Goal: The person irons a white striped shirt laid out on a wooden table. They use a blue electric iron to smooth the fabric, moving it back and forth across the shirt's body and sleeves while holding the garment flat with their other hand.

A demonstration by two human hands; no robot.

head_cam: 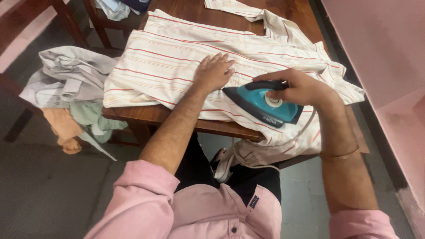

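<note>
While our right hand (297, 88) grips the teal iron (262, 104) by its black handle, our left hand (214, 71) lies flat and unclenched at ten o'clock from it, pinning the striped shirt (177, 62) on the wooden table (150, 116). We judge the iron heavy and hot-soled, so the handle is the safe hold; the cloth is soft and slides easily.
</note>
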